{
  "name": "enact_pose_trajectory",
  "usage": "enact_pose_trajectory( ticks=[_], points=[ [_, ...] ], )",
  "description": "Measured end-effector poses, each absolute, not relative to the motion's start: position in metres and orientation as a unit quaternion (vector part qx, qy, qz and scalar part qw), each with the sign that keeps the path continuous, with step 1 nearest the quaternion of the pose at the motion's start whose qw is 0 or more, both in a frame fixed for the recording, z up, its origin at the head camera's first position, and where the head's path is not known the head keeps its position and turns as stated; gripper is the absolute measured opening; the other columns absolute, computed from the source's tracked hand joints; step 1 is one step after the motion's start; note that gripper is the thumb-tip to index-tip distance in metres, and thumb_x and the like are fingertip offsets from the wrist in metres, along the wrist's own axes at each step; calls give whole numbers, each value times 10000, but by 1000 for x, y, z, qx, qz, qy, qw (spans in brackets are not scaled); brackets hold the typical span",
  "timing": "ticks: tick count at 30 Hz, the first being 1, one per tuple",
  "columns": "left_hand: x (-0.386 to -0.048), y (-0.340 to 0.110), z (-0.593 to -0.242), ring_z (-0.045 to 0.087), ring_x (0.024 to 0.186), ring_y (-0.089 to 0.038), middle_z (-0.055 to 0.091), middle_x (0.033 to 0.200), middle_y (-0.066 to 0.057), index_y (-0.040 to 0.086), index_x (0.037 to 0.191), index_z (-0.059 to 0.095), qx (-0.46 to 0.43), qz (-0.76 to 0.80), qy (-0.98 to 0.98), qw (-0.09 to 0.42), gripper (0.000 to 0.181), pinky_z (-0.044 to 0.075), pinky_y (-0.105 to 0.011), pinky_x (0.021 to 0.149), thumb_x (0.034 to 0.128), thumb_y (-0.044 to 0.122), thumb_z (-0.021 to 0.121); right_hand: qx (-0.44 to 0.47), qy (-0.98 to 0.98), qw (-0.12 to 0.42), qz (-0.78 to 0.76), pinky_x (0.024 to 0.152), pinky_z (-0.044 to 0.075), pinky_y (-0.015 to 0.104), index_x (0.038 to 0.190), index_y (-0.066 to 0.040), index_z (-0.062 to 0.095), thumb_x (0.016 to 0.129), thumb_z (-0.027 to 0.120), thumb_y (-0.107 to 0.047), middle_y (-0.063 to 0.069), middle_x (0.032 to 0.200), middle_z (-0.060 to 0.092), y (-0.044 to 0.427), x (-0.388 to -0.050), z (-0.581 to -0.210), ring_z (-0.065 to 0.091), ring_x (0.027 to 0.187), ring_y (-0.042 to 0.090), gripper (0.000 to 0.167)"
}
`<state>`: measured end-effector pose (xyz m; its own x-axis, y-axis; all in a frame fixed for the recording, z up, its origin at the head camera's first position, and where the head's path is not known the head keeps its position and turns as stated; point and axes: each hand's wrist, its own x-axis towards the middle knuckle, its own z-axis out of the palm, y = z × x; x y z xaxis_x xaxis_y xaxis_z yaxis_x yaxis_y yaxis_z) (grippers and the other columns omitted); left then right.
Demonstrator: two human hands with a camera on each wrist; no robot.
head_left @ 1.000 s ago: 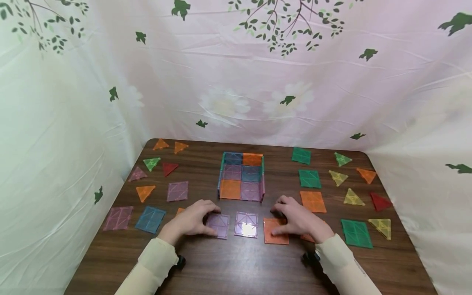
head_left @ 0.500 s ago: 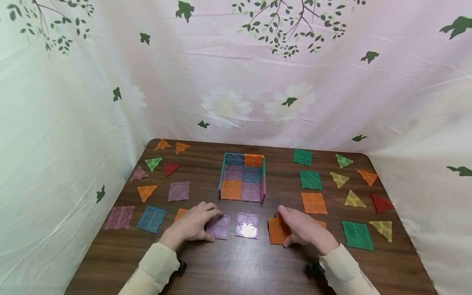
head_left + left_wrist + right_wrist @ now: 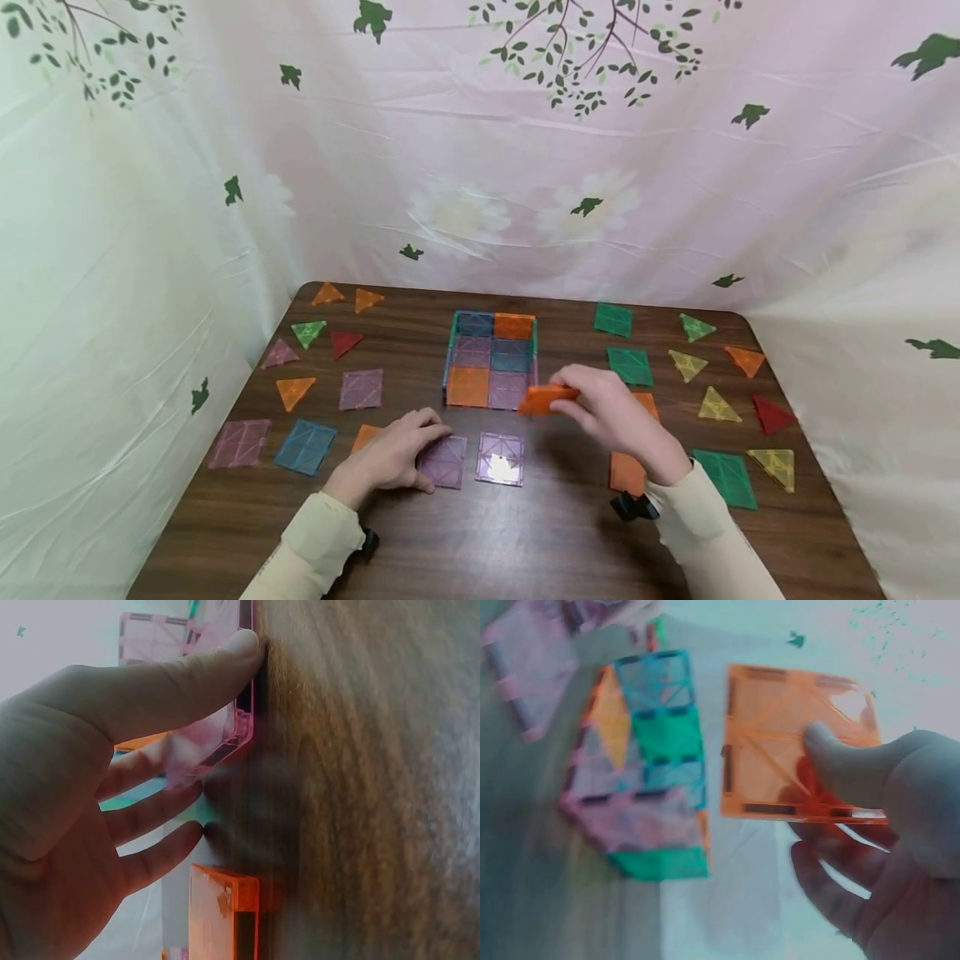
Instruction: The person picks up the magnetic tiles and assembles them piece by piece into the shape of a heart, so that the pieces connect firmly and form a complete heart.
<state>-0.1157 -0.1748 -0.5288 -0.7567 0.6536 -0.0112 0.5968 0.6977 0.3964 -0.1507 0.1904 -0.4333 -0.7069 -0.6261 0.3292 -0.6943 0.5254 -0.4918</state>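
My right hand [image 3: 611,408] pinches an orange square magnetic tile [image 3: 769,742] between thumb and fingers. In the head view this tile is tilted nearly edge-on, raised over the table by the right front corner of a tile box [image 3: 469,387]. The box has back and side walls, a floor of coloured squares and an open front. My left hand [image 3: 397,452] grips a flat purple square tile [image 3: 447,463] at its left side, thumb at the near corner and a finger at the far one. Right of it lies another purple square [image 3: 487,460], apart and shining with glare.
Orange squares [image 3: 627,472] and green squares [image 3: 630,367] lie on the right, with several triangles [image 3: 718,405] beyond. On the left are purple squares [image 3: 362,389], a blue square [image 3: 306,447] and more triangles [image 3: 296,392]. A printed curtain [image 3: 465,150] surrounds the table [image 3: 480,542].
My right hand has picked the orange square tile up off the table and carried it forward and left, to beside the box's front corner. The left hand has barely shifted.
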Motion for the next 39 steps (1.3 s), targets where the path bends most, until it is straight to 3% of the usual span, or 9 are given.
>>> enact_pose_trajectory(
  ticks=[3,8,11,14,18,28,39],
  points=[
    [-115,-174,-529,556,1035,-110,504,1220,29,121,1383,658,341,209,913,76,841,531,-321,926,665,363,1022,381,-864,93,317,742,620,330,1067,-119,714,901,832,-60,-9,1025,735,176,-158,-426,685,854,110,212],
    [-116,-173,-529,577,1022,-104,502,1237,23,145,1370,632,344,237,905,77,783,542,-308,888,698,279,1009,361,-886,97,275,737,604,351,1072,-129,742,916,835,-121,-11,998,753,156,-172,-433,662,815,114,182],
    [-116,-173,-526,608,1036,-104,600,1219,29,155,1303,644,343,251,902,78,604,555,-347,911,791,251,951,361,-895,83,247,731,589,336,1058,-145,750,923,830,-132,-26,963,755,149,-180,-443,641,777,107,157],
    [-118,-173,-521,611,926,-90,671,1059,69,174,1165,672,343,267,898,73,344,551,-327,843,891,237,870,366,-897,76,236,726,592,329,1044,-145,760,917,836,-127,-24,942,756,144,-185,-452,641,765,111,149],
    [-121,-174,-515,567,797,-63,658,908,120,203,1021,693,356,293,886,47,160,504,-263,754,933,221,826,368,-899,76,225,768,593,356,1029,-145,781,896,856,-124,-21,936,765,143,-190,-463,654,814,134,153],
    [-141,-169,-489,552,788,-74,700,896,62,158,994,742,376,318,862,-120,202,476,-270,688,858,143,891,364,-908,64,197,812,568,417,997,-146,783,895,862,-146,-13,918,762,143,-191,-477,630,868,182,129],
    [-159,-148,-479,581,795,-114,715,836,66,162,983,777,358,281,875,-165,194,422,-366,754,845,206,906,362,-915,65,166,715,478,345,979,-157,761,897,864,-182,-23,897,760,143,-190,-489,533,806,174,134]
  ],
)
